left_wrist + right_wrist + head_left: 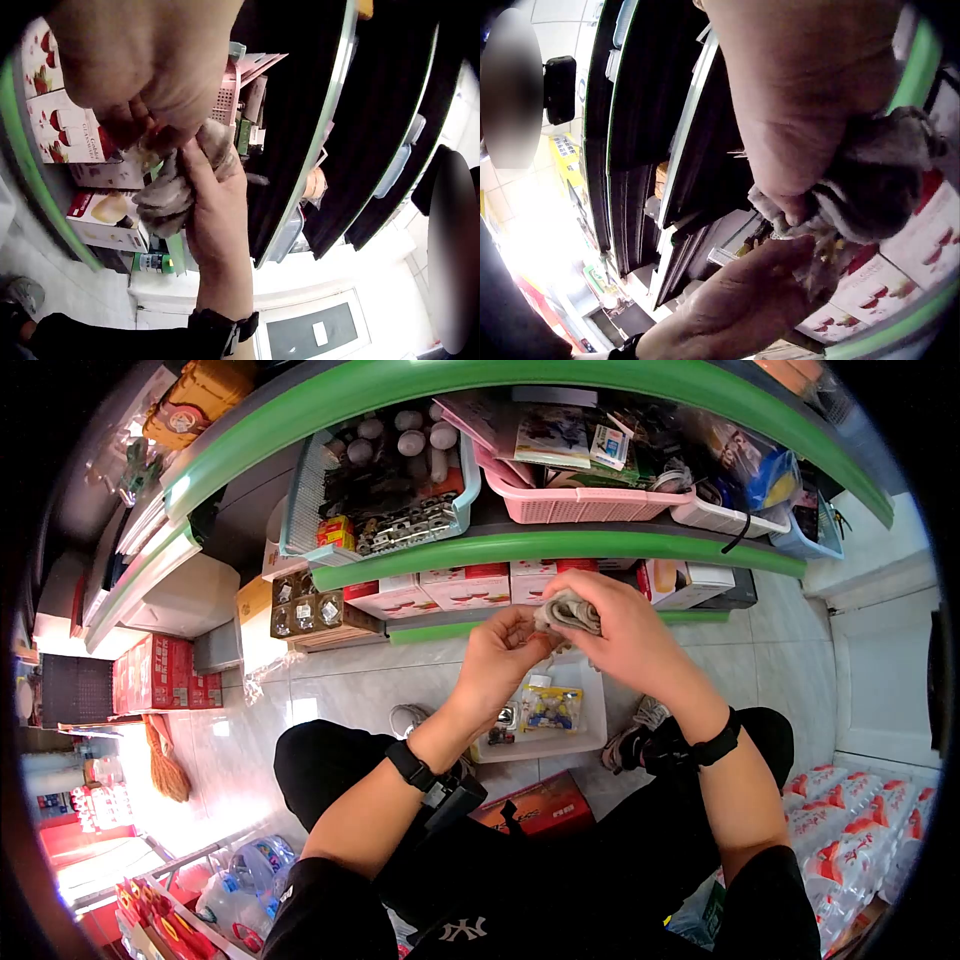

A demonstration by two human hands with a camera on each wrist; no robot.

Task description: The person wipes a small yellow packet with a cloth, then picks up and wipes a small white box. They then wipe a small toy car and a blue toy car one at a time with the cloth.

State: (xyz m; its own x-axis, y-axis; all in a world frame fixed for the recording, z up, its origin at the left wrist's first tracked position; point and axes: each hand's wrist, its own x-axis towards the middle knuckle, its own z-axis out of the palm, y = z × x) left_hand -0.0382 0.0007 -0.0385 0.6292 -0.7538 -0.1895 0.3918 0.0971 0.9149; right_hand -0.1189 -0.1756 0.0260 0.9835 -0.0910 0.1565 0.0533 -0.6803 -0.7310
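My right hand (pixel 632 628) grips a bunched grey cloth (pixel 574 612) in front of the lower shelf. Close against it, my left hand (pixel 488 672) has its fingers and thumb curled together at the cloth's edge. In the right wrist view, the left fingers pinch a small clear plastic-looking thing with gold-coloured bits (pixel 826 259); its exact kind I cannot tell. Folds of the cloth (pixel 166 196) hang beside the right thumb in the left wrist view. Below the hands stands a white bin (pixel 597 728) holding a yellow-and-clear packet (pixel 553 709) and small items.
Green-edged shelves (pixel 560 546) carry a blue basket (pixel 470 480) of bulbs and hardware and a pink basket (pixel 590 506). Goblet boxes (pixel 465 590) line the lower shelf. A red box (pixel 545 805) lies between the legs; wrapped bottles (pixel 850 835) stand at right.
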